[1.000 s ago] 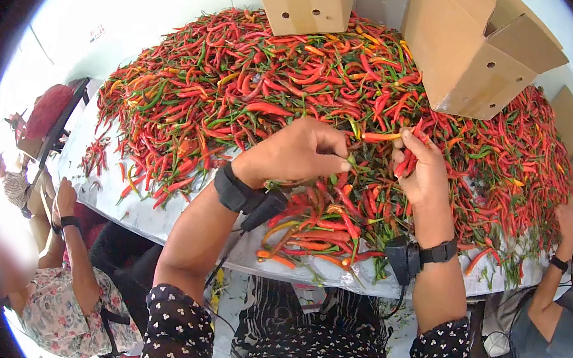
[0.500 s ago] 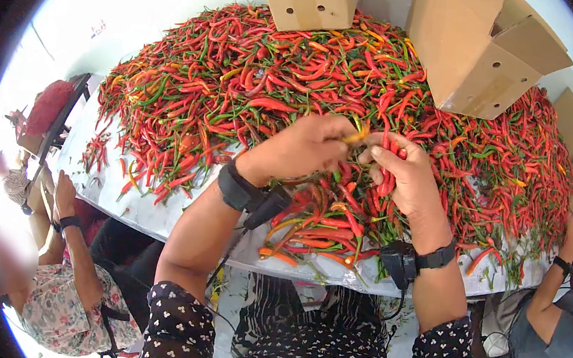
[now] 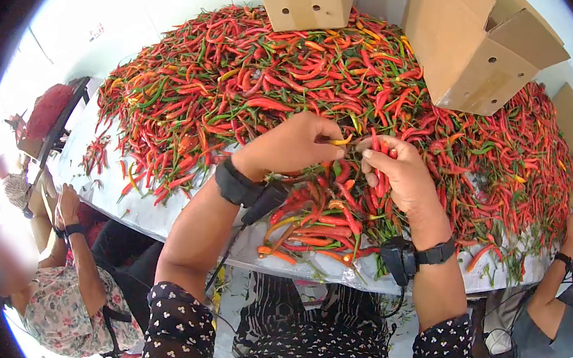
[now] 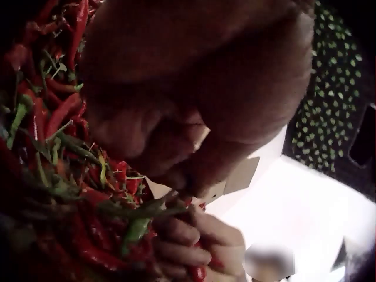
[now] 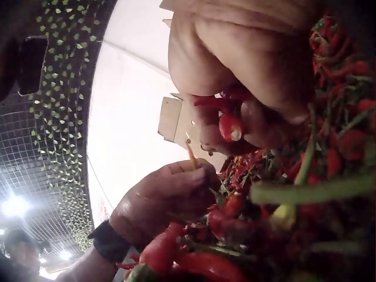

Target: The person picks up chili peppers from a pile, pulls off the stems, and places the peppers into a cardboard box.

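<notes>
Over the middle of a big heap of red, green and orange chillies (image 3: 192, 87), the left hand (image 3: 298, 144) pinches a small yellow-orange chilli (image 3: 340, 142) between thumb and fingers. Close by on its right, the right hand (image 3: 401, 173) curls round several red chillies (image 3: 379, 181). The right wrist view shows a red chilli (image 5: 231, 126) in that palm, its cut-looking pale end outward, and the left hand (image 5: 167, 197) with the thin yellow chilli (image 5: 192, 154) upright. In the left wrist view the left hand (image 4: 194, 88) is dark and hides what it pinches.
Two cardboard boxes (image 3: 307, 5) (image 3: 474, 59) stand on the heap's far side. Loose chillies (image 3: 315, 237) lie at the near edge of the white table (image 3: 128, 215). A person in a floral shirt (image 3: 71, 303) is at left, another person in grey (image 3: 555, 322) at right.
The right hand has moved left, close to the left hand. The orange-yellow chilli that was at the right hand's fingertips is gone from there, and a yellow one is now in the left fingers.
</notes>
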### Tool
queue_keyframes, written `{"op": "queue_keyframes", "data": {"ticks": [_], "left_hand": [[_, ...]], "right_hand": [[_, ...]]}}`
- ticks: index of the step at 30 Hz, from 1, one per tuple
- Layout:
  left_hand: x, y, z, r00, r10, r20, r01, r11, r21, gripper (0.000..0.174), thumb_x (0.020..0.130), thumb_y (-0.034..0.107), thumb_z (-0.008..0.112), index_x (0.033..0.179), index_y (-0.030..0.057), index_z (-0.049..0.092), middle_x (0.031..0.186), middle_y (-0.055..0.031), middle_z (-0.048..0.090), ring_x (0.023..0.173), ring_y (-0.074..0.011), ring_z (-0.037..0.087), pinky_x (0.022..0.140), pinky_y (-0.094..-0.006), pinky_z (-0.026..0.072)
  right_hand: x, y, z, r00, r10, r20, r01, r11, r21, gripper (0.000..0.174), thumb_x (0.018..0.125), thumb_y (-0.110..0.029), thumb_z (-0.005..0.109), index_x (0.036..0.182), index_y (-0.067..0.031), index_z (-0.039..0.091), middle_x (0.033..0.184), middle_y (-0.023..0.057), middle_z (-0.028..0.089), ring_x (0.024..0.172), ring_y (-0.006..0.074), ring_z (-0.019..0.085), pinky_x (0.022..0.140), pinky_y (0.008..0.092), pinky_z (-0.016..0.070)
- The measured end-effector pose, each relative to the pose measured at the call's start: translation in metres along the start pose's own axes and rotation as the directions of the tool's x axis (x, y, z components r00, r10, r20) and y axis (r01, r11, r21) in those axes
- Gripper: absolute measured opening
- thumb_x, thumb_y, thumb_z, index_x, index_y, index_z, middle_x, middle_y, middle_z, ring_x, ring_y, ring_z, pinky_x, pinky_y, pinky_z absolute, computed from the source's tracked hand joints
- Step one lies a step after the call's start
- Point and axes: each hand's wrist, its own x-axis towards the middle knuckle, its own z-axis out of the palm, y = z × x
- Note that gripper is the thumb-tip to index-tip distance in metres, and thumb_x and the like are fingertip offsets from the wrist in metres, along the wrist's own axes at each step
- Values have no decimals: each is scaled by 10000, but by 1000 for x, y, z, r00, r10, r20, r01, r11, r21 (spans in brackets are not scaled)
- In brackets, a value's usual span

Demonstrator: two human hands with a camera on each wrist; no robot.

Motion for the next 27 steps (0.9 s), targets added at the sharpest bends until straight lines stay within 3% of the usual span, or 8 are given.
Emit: {"op": "queue_keyframes", "data": {"ticks": [2, 5, 8, 14, 17, 22, 24, 27], "left_hand": [[-4, -1, -5, 994, 88, 69, -50, 903, -427, 137, 793, 138, 612, 794, 3, 588, 637, 19, 526, 616, -35, 451, 544, -228, 375], [-10, 5, -10, 989, 121, 86, -65, 875, -480, 115, 819, 127, 601, 774, 22, 590, 650, 78, 484, 634, -9, 414, 551, -206, 355], [-9, 4, -16, 988, 35, 149, 38, 886, -461, 97, 835, 116, 595, 836, 20, 604, 761, 26, 574, 706, -34, 485, 640, -207, 405], [-5, 10, 2, 987, 155, 49, -100, 817, -568, 131, 837, 158, 596, 853, 28, 604, 745, 46, 557, 663, -22, 469, 580, -187, 378], [-6, 18, 1, 997, 68, 22, -39, 778, -627, 135, 844, 166, 584, 886, 38, 598, 742, 55, 549, 649, -12, 453, 566, -178, 362], [-2, 9, 1, 997, -29, -76, -20, 825, -564, 147, 840, 164, 590, 925, 43, 591, 769, 48, 561, 667, -11, 465, 581, -183, 383], [1, 5, 7, 1000, -1, 21, 12, 845, -535, 156, 824, 139, 611, 930, 27, 591, 798, 34, 577, 705, -24, 495, 613, -197, 416], [1, 11, 12, 997, 79, 5, -67, 872, -484, 154, 803, 120, 622, 876, -15, 607, 760, 5, 593, 697, -43, 516, 617, -208, 428]], "right_hand": [[-1, -1, 1, 1000, 5, 6, -4, 1000, -3, 153, 824, -112, 567, 922, 3, 585, 685, 18, 565, 562, 75, 511, 512, 210, 415], [0, 1, 1, 1000, 0, 16, 0, 1000, -3, 155, 824, -118, 569, 921, 1, 586, 675, 10, 560, 549, 70, 505, 505, 209, 409], [1, 3, 1, 999, -8, 31, 9, 998, -55, 159, 816, -123, 584, 923, -5, 587, 663, -1, 554, 533, 67, 500, 492, 207, 401], [-1, 3, 9, 996, -35, 83, 46, 990, -133, 145, 791, -115, 626, 899, -27, 585, 627, -22, 539, 505, 54, 487, 456, 200, 373], [-1, 3, 9, 995, -85, 42, 90, 987, -131, 122, 786, -105, 634, 869, -34, 578, 615, -27, 533, 497, 48, 478, 447, 198, 362], [-2, 0, 9, 992, -121, -38, 118, 990, -73, 92, 795, -88, 622, 847, -35, 568, 626, -27, 531, 500, 44, 469, 453, 195, 358], [-3, -3, 12, 986, -143, -86, 144, 989, 14, 74, 809, -84, 600, 849, -30, 567, 630, -25, 527, 507, 44, 468, 457, 195, 360], [-2, -2, 11, 985, -157, -71, 157, 988, -8, 71, 817, -81, 590, 850, -23, 569, 627, -23, 524, 514, 45, 470, 459, 197, 364]]}}
